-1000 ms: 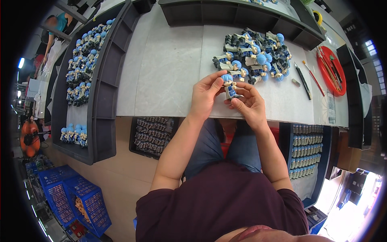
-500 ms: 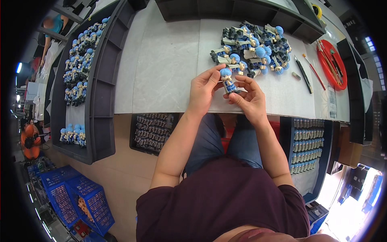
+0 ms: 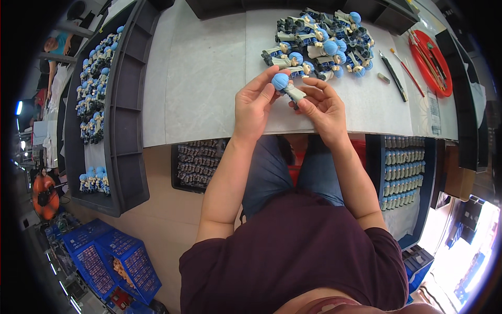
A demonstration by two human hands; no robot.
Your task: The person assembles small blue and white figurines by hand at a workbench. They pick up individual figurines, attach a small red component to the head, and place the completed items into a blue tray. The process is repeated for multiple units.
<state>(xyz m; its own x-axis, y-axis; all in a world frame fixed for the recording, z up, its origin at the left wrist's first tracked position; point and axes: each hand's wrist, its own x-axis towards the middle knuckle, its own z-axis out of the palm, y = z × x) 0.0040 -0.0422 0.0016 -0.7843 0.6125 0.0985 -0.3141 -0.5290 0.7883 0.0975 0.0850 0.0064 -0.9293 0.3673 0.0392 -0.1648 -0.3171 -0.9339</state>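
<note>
Blue-headed and pale-bodied, a small plastic figurine (image 3: 286,88) sits between both hands above the near edge of the white worktop (image 3: 209,78). From the head view, the left hand (image 3: 254,104) has its thumb and forefinger pinched on the round blue head, so its grip is clenched on the figurine. The right hand (image 3: 325,107) curls its fingers around the pale body from the other side, its grip likewise grasping the figurine, which lies tilted with the head toward the left hand. Both forearms come up from the lower edge, over a dark maroon shirt (image 3: 293,261) and blue trousers.

Just beyond the hands lies a loose heap of similar blue-and-cream figurines (image 3: 321,44), spread across the far middle of the worktop. To the right of the heap rest a slim black tool (image 3: 393,78) and a thin red-handled brush (image 3: 408,73), and further right a round red dish (image 3: 433,63) holds more thin sticks. On the person's left a long dark grey tray (image 3: 123,115) runs beside the worktop, with rows of standing blue-headed figurines (image 3: 93,89) along its far side. Below the worktop edge a dark tray of small grey parts (image 3: 196,163) shows by the left knee, and a blue tray of lined-up pale pieces (image 3: 402,167) lies to the right. Blue plastic crates (image 3: 112,259) stand on the floor at lower left
</note>
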